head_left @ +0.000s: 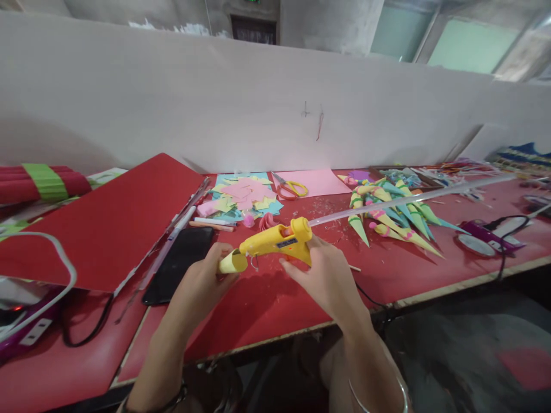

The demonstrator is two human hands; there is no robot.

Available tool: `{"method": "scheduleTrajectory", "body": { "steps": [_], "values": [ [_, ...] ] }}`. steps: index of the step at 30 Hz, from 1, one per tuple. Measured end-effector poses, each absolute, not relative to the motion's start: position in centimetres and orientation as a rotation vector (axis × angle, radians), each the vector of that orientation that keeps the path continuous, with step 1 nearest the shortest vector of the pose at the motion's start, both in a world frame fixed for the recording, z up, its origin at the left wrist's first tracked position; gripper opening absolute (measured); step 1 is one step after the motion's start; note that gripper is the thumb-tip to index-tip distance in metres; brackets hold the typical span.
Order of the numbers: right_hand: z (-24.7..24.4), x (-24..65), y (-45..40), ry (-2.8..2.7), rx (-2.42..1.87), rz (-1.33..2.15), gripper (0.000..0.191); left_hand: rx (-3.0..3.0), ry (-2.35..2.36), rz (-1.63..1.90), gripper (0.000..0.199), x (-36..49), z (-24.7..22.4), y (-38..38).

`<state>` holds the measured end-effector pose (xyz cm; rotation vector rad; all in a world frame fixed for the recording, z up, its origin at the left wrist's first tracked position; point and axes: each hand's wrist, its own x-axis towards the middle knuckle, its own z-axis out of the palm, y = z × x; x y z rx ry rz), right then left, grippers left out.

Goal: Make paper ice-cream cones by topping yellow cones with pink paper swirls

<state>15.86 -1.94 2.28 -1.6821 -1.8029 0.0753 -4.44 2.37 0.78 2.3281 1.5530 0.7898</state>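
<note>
My right hand (325, 275) grips a yellow hot glue gun (278, 241) by its handle, the nozzle pointing left. A long clear glue stick (408, 198) runs out of its back end to the right. In my left hand (206, 278) is a pale yellow paper cone (233, 262), its round opening turned toward the gun. The nozzle tip is at the rim of that opening; whether they touch I cannot tell. Behind the gun sit a coiled pink paper strip (267, 222) and a small pink pompom (248, 219).
Finished paper cones (387, 209) lie heaped at the right. Scissors (293, 186) rest near pink paper (316, 182) and paper cutouts (245, 192). A black phone (178, 267) and red card (116, 223) lie left. Purple power strips (491, 236) with cords occupy both sides.
</note>
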Motion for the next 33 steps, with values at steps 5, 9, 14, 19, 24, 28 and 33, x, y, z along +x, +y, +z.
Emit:
{"method": "scheduleTrajectory", "body": {
  "steps": [5, 9, 14, 19, 24, 28, 33],
  "values": [
    [2.1, 15.7, -1.8, -1.783, -1.649, 0.103, 0.03, 2.323, 1.526, 0.791, 0.018, -4.3, 0.7, 2.4],
    [2.0, 15.6, -1.7, -1.76, -1.625, 0.127, 0.02, 2.305, 1.498, 0.806, 0.014, -4.2, 0.9, 2.3],
    [2.0, 15.6, -1.8, -1.758, -1.609, 0.169, 0.018, 2.28, 1.467, 0.798, 0.01, -4.2, 1.0, 2.1],
    [2.2, 15.9, -2.0, -1.809, -1.601, 0.214, 0.022, 2.281, 1.415, 0.792, 0.008, -4.2, 1.1, 2.1],
    [2.2, 16.4, -2.2, -1.882, -1.587, 0.226, 0.017, 2.285, 1.428, 0.793, 0.01, -4.5, 1.1, 2.3],
    [2.3, 16.7, -2.2, -1.917, -1.602, 0.206, 0.014, 2.281, 1.479, 0.82, 0.009, -4.9, 1.2, 2.2],
    [2.5, 17.1, -2.3, -1.914, -1.652, 0.128, 0.018, 2.278, 1.535, 0.807, 0.011, -4.8, 1.6, 2.1]
  ]
}}
